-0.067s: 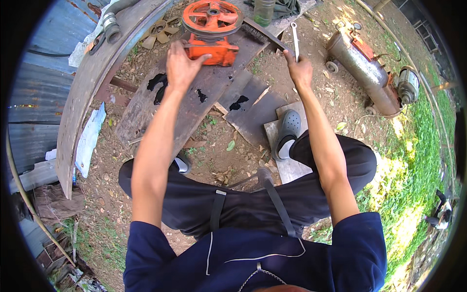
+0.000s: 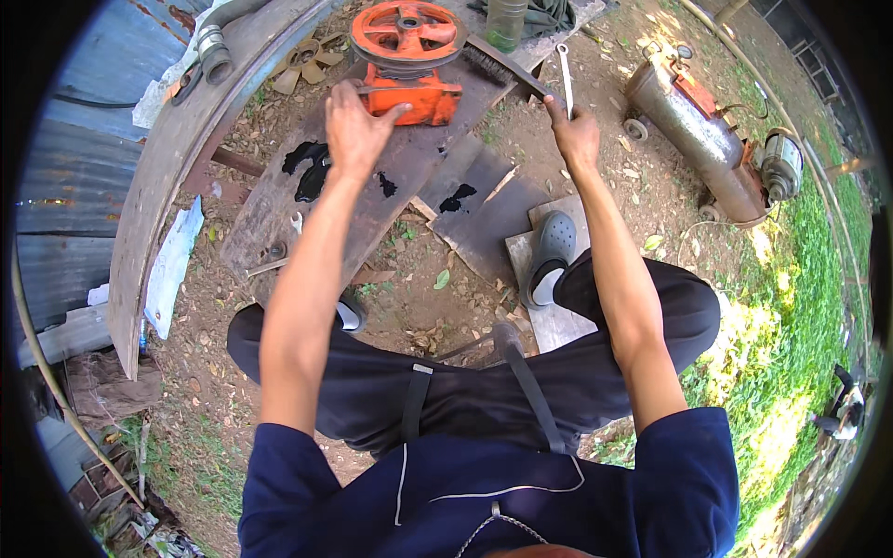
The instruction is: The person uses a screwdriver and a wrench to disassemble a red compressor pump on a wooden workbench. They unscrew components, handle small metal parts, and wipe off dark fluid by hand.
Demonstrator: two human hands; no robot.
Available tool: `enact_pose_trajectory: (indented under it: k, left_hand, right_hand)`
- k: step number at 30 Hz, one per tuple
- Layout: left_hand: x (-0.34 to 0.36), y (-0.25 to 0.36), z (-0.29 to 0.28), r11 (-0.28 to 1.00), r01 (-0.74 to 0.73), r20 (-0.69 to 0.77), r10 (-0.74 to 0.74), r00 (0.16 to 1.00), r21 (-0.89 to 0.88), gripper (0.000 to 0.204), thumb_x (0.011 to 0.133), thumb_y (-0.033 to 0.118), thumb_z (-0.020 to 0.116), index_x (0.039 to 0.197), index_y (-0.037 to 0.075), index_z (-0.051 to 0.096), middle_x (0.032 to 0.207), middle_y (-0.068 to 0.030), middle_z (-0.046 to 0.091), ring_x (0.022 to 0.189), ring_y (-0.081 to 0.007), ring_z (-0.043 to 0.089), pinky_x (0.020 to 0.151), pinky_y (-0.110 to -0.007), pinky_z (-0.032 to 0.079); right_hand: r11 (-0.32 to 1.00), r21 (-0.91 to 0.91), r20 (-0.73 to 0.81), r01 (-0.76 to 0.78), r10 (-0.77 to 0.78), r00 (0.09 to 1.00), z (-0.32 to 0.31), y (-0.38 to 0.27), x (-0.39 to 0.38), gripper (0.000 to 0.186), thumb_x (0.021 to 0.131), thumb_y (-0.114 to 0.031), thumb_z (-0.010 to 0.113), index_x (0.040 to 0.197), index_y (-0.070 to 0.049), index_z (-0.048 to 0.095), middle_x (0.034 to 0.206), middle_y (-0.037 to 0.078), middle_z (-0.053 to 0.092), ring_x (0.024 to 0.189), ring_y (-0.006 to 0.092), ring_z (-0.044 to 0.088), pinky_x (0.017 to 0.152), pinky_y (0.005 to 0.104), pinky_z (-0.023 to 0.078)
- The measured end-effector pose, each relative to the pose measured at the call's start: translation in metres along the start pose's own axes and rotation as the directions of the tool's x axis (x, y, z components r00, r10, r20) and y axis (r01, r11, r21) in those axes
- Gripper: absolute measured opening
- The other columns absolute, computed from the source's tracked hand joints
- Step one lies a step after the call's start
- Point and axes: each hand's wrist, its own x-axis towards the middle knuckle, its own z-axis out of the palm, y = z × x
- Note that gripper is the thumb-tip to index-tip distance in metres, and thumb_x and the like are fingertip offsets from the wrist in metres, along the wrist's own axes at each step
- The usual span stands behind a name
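Note:
An orange compressor pump (image 2: pixel 409 98) with a spoked pulley wheel (image 2: pixel 407 35) on top rests on the far part of a worn, dark-stained plank (image 2: pixel 363 223). My left hand (image 2: pixel 358 135) grips the pump's near left side, thumb against its front face and fingers around the corner. Off to the right, my right hand (image 2: pixel 574 138) is closed around the handle of a long dark brush (image 2: pixel 502 65), whose bristled end reaches to the pump's right side. A silver wrench (image 2: pixel 566 79) sticks up from the same fist, ring end away from me.
Two more wrenches (image 2: pixel 267 268) (image 2: pixel 297 222) lie on the plank's near left, by black oil puddles (image 2: pixel 312 172). A glass jar (image 2: pixel 504 23) stands behind. A rusty air tank (image 2: pixel 693 121) with a motor lies on the right. Corrugated sheets (image 2: pixel 74 186) line the left.
My left hand has shifted slightly right, and the pump has turned or slid a little the same way. More of the wrenches near my left forearm shows. My right hand is nearly still.

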Motion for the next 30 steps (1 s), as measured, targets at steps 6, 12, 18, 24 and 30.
enact_pose_trajectory:
  k: [6, 12, 18, 24, 30]
  left_hand:
    - [-0.008, 0.028, 0.004, 0.991, 0.127, -0.046, -0.125, 0.991, 0.034, 0.071, 0.064, 0.040, 0.088, 0.105, -0.005, 0.050, 0.104, -0.0208, 0.056, 0.099, -0.0385, 0.055, 0.088, -0.047, 0.046]
    - [-0.008, 0.033, 0.011, 0.984, 0.178, -0.086, -0.177, 0.981, 0.006, 0.068, 0.064, 0.037, 0.089, 0.104, -0.004, 0.052, 0.105, -0.0192, 0.056, 0.101, -0.0389, 0.055, 0.088, -0.047, 0.046]
    - [-0.018, 0.035, 0.014, 0.982, 0.164, -0.169, -0.179, 0.969, -0.097, 0.062, 0.065, 0.037, 0.088, 0.099, -0.004, 0.056, 0.102, -0.0200, 0.059, 0.099, -0.0389, 0.056, 0.086, -0.047, 0.046]
    - [-0.020, 0.025, 0.019, 0.988, 0.095, -0.191, -0.117, 0.975, -0.122, 0.061, 0.069, 0.035, 0.086, 0.102, -0.004, 0.053, 0.100, -0.0188, 0.055, 0.095, -0.0382, 0.054, 0.085, -0.047, 0.045]
    - [-0.025, 0.027, 0.024, 0.933, 0.197, -0.138, -0.247, 0.959, -0.301, 0.070, 0.074, 0.035, 0.082, 0.117, -0.007, 0.047, 0.109, -0.0243, 0.056, 0.102, -0.0419, 0.056, 0.088, -0.047, 0.046]
  right_hand:
    - [0.991, 0.012, 0.147, 0.130, -0.131, 0.980, -0.011, -0.031, -0.009, 0.068, 0.083, -0.068, 0.058, 0.092, -0.002, 0.074, 0.084, 0.025, 0.069, 0.088, 0.0408, 0.068, 0.080, 0.0467, 0.050]
    - [0.873, -0.007, 0.279, 0.488, -0.467, 0.839, -0.006, -0.052, -0.008, 0.054, 0.087, -0.062, 0.057, 0.102, -0.013, 0.073, 0.086, 0.021, 0.070, 0.089, 0.0377, 0.068, 0.080, 0.0454, 0.052]
    - [0.803, -0.122, 0.354, 0.583, -0.514, 0.782, -0.005, -0.080, 0.008, 0.052, 0.091, -0.059, 0.054, 0.107, -0.013, 0.071, 0.082, 0.018, 0.070, 0.085, 0.0381, 0.068, 0.077, 0.0460, 0.052]
    - [0.658, -0.117, 0.411, 0.744, -0.650, 0.639, 0.013, -0.085, 0.036, 0.050, 0.096, -0.055, 0.047, 0.112, -0.013, 0.068, 0.078, 0.021, 0.068, 0.082, 0.0409, 0.067, 0.074, 0.0492, 0.052]
    - [0.451, -0.282, 0.425, 0.847, -0.733, 0.532, 0.011, -0.087, 0.038, 0.046, 0.100, -0.048, 0.041, 0.109, -0.010, 0.064, 0.073, 0.024, 0.066, 0.073, 0.0444, 0.065, 0.067, 0.0536, 0.052]
